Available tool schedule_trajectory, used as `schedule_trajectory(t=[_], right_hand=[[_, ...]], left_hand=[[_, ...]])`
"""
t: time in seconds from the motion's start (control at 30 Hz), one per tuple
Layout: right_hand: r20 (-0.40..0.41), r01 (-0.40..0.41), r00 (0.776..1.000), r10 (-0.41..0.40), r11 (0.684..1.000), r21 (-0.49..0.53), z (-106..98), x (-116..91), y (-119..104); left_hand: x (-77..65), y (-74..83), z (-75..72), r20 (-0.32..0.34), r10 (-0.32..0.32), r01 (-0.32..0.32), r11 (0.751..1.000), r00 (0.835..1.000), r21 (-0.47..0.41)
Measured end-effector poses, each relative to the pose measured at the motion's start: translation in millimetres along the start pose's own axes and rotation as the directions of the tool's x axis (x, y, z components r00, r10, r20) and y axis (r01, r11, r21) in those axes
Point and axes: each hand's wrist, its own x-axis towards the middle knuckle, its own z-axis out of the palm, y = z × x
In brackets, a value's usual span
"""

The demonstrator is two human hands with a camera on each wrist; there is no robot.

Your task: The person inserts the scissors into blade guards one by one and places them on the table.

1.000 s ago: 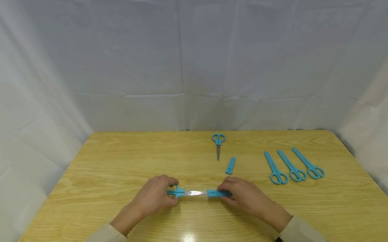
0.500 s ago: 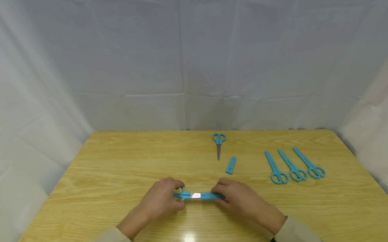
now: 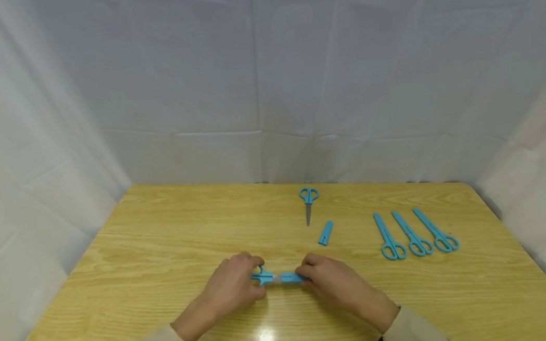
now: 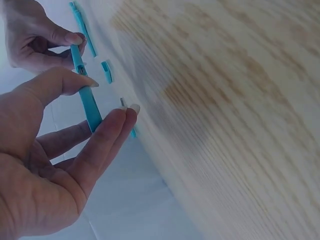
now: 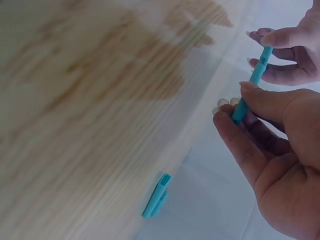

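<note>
My left hand (image 3: 235, 285) grips the blue handles of a pair of scissors (image 3: 263, 277) between thumb and fingers. The right hand (image 3: 333, 281) pinches a blue blade cover (image 3: 291, 277) near its far end. Most of the blade sits inside the cover, and a short strip of metal shows between cover and handles. In the left wrist view the scissors (image 4: 90, 107) run in line with the cover, raised off the wooden surface. From the right wrist, the cover (image 5: 257, 75) appears between thumb and fingertips.
Uncovered scissors (image 3: 308, 202) lie at the back of the wooden table (image 3: 173, 223), points toward me. A loose blue cover (image 3: 326, 233) lies nearer. Three covered scissors (image 3: 390, 239) lie side by side on the right. White sheeting (image 3: 258, 88) surrounds the table.
Both hands have come closer together, the left moving right and the right moving left. The blade has slid deeper into the cover, so less metal shows.
</note>
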Motion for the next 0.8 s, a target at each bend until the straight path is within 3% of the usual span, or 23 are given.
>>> schedule_trajectory(t=[0.8], right_hand=[[0.01,0.041,0.999,-0.04,0.991,-0.128,1,5,-6]], left_hand=[[-5.8,15.7,13.2,-0.072,-0.066,0.069,0.997,0.995,0.04]])
